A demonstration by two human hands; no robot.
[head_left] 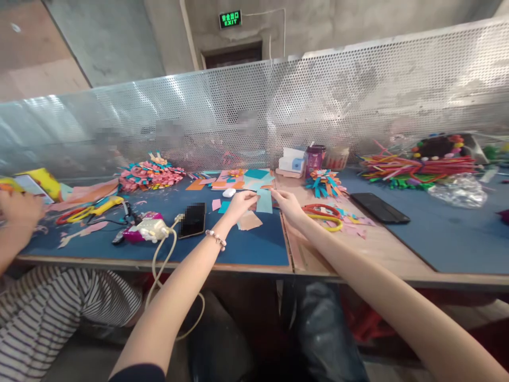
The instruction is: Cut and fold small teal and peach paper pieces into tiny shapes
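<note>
My left hand, with a beaded bracelet on the wrist, has its thumb and fingers pinched together at the left edge of a light blue sheet of paper. Whatever it pinches is too small to make out. Across the sheet, my right hand closes its fingertips on the end of a thin orange paper strip. Below my left hand lies a peach piece of paper. A white earbud case sits just beyond my left wrist. Teal paper lies behind the hands.
Scissors with red and yellow handles lie right of my right hand, near a fringed paper bundle. Phones lie at both sides. Cables hang over the front edge. A perforated metal screen stands behind. At left is another person's hand.
</note>
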